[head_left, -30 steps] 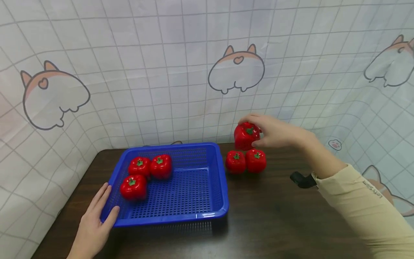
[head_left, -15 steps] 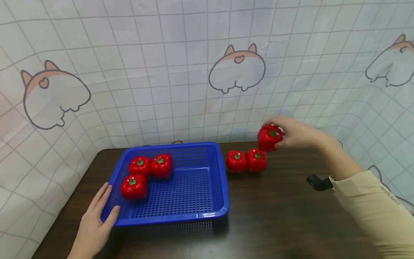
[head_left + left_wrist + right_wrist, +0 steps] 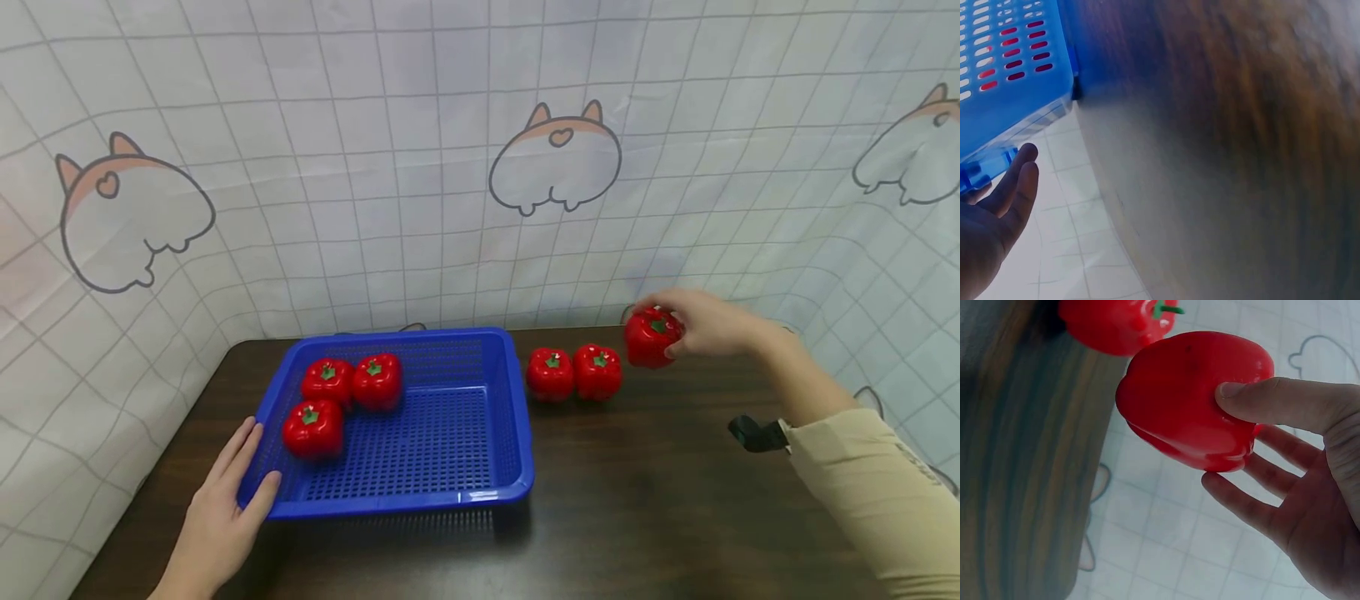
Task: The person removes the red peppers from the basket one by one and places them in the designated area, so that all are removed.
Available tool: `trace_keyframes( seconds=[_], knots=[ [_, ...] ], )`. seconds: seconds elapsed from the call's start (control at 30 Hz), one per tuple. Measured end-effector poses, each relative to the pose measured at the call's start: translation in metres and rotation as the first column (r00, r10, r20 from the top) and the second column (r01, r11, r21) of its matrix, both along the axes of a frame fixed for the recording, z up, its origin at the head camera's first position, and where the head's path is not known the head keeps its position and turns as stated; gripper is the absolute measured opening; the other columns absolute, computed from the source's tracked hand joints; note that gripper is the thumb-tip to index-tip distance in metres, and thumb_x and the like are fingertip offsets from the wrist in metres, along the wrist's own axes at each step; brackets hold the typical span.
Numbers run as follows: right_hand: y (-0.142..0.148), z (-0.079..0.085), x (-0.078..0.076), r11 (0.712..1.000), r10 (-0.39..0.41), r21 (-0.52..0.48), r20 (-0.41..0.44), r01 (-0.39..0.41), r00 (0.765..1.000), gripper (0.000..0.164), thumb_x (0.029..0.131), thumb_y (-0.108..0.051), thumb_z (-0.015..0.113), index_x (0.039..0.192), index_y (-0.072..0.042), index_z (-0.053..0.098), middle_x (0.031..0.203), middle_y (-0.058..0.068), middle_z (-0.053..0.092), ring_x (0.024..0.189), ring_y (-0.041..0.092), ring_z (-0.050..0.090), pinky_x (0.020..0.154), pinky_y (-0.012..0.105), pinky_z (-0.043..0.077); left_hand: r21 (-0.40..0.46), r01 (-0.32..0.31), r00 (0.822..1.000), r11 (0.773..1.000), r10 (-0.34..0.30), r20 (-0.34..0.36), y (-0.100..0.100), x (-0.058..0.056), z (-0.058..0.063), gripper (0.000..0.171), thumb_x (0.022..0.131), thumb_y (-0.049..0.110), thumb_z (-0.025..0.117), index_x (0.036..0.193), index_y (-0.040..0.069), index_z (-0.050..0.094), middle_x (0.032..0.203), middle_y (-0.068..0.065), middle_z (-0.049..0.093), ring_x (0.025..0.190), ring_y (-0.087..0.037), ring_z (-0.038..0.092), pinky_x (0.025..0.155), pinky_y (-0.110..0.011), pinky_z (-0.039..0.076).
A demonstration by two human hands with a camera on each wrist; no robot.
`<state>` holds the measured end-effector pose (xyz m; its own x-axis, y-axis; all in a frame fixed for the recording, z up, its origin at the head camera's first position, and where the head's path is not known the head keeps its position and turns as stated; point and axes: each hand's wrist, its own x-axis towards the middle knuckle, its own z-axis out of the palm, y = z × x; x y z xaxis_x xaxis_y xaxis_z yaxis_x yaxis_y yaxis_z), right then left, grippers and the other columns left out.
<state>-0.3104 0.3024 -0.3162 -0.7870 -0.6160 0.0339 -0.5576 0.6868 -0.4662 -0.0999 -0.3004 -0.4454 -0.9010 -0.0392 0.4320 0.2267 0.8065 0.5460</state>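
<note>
My right hand (image 3: 701, 323) grips a red bell pepper (image 3: 651, 337) with a green stem, between thumb and fingers, close over the table's back edge. In the right wrist view the thumb presses one side of that bell pepper (image 3: 1191, 400). Just left of it, two more red peppers (image 3: 573, 373) sit side by side on the table. My left hand (image 3: 221, 508) rests its straight fingers along the left front corner of a blue plastic basket (image 3: 390, 503). Inside the basket, at its left, are three red peppers (image 3: 313, 429).
The dark wooden table (image 3: 637, 500) extends to the front and right. A white gridded cloth (image 3: 337, 208) with cartoon drawings hangs right behind its back edge. Beneath the beige sleeve (image 3: 862, 483) a black wrist device (image 3: 757, 435) sticks out.
My right hand has carried the pepper rightward from above the two table peppers, then lowered it beside them. The left hand stays at the basket corner.
</note>
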Motion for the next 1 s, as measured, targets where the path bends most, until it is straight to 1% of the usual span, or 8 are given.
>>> trace_keyframes(
  seconds=[0.17, 0.23, 0.3, 0.33, 0.4, 0.67, 0.83, 1.0],
  knots=[
    [0.006, -0.012, 0.000, 0.999, -0.042, -0.005, 0.065, 0.042, 0.997, 0.064, 0.075, 0.016, 0.073, 0.134, -0.003, 0.060, 0.127, 0.014, 0.064, 0.107, 0.030, 0.064, 0.084, 0.047, 0.058, 0.000, 0.005, 1.000, 1.000, -0.005, 0.010, 0.000, -0.001, 0.001, 0.065, 0.102, 0.022, 0.065, 0.159, 0.007, 0.038, 0.167, -0.007, 0.028, 0.142, -0.049, 0.039, 0.109, -0.011, 0.014],
    [0.008, -0.017, 0.000, 0.999, -0.049, -0.011, 0.093, 0.050, 0.995, 0.064, 0.075, 0.016, 0.072, 0.135, -0.003, 0.059, 0.126, 0.015, 0.064, 0.106, 0.031, 0.064, 0.082, 0.045, 0.059, 0.006, 0.008, 1.000, 1.000, -0.008, 0.017, 0.001, -0.001, 0.002, 0.065, 0.102, 0.022, 0.065, 0.159, 0.007, 0.038, 0.167, -0.007, 0.027, 0.142, -0.050, 0.038, 0.118, -0.025, 0.021],
    [0.010, -0.023, 0.000, 0.998, -0.050, -0.018, 0.117, 0.053, 0.992, 0.063, 0.075, 0.016, 0.071, 0.134, -0.003, 0.059, 0.125, 0.015, 0.064, 0.104, 0.030, 0.064, 0.079, 0.041, 0.058, 0.013, 0.011, 1.000, 1.000, -0.012, 0.028, 0.001, -0.002, 0.003, 0.066, 0.102, 0.022, 0.065, 0.159, 0.006, 0.037, 0.168, -0.008, 0.027, 0.142, -0.051, 0.037, 0.120, -0.046, 0.028],
    [0.010, -0.026, 0.000, 0.999, -0.047, -0.021, 0.121, 0.050, 0.991, 0.063, 0.075, 0.016, 0.071, 0.134, -0.002, 0.058, 0.125, 0.015, 0.064, 0.104, 0.030, 0.063, 0.078, 0.040, 0.058, 0.014, 0.014, 0.999, 1.000, -0.014, 0.034, 0.001, -0.002, 0.003, 0.066, 0.102, 0.023, 0.065, 0.159, 0.006, 0.037, 0.168, -0.008, 0.026, 0.142, -0.051, 0.037, 0.117, -0.057, 0.030],
    [0.012, -0.032, -0.001, 0.999, -0.040, -0.018, 0.122, 0.043, 0.992, 0.062, 0.076, 0.016, 0.071, 0.134, -0.003, 0.059, 0.127, 0.015, 0.063, 0.107, 0.031, 0.062, 0.078, 0.038, 0.057, 0.015, 0.015, 0.999, 1.000, -0.015, 0.052, 0.001, -0.003, 0.004, 0.066, 0.103, 0.024, 0.064, 0.160, 0.006, 0.036, 0.168, -0.009, 0.025, 0.142, -0.052, 0.036, 0.104, -0.074, 0.032],
    [0.011, -0.047, -0.003, 1.000, -0.025, 0.003, 0.083, 0.025, 0.996, 0.059, 0.076, 0.014, 0.071, 0.132, -0.003, 0.062, 0.133, 0.016, 0.060, 0.114, 0.035, 0.058, 0.086, 0.048, 0.058, -0.042, 0.014, 0.993, 0.999, -0.009, 0.115, 0.000, -0.002, 0.008, 0.069, 0.104, 0.030, 0.061, 0.162, 0.007, 0.031, 0.169, -0.009, 0.021, 0.141, -0.053, 0.036, 0.098, -0.078, 0.035],
    [0.008, -0.054, -0.005, 0.999, -0.033, 0.020, 0.082, 0.031, 0.996, 0.059, 0.076, 0.011, 0.073, 0.132, -0.004, 0.062, 0.132, 0.018, 0.060, 0.114, 0.036, 0.059, 0.087, 0.049, 0.058, -0.078, 0.011, 0.989, 0.997, 0.001, 0.151, 0.000, 0.000, 0.010, 0.070, 0.105, 0.033, 0.059, 0.163, 0.007, 0.028, 0.170, -0.011, 0.019, 0.141, -0.054, 0.035, 0.096, -0.079, 0.035],
    [0.006, -0.062, -0.006, 0.999, -0.040, 0.012, 0.087, 0.039, 0.995, 0.061, 0.075, 0.013, 0.073, 0.132, -0.004, 0.062, 0.130, 0.016, 0.062, 0.112, 0.035, 0.060, 0.085, 0.049, 0.058, -0.111, 0.016, 0.984, 0.994, 0.005, 0.180, 0.000, 0.000, 0.011, 0.072, 0.106, 0.036, 0.057, 0.163, 0.006, 0.026, 0.171, -0.010, 0.016, 0.141, -0.055, 0.035, 0.094, -0.079, 0.036]
  ],
)
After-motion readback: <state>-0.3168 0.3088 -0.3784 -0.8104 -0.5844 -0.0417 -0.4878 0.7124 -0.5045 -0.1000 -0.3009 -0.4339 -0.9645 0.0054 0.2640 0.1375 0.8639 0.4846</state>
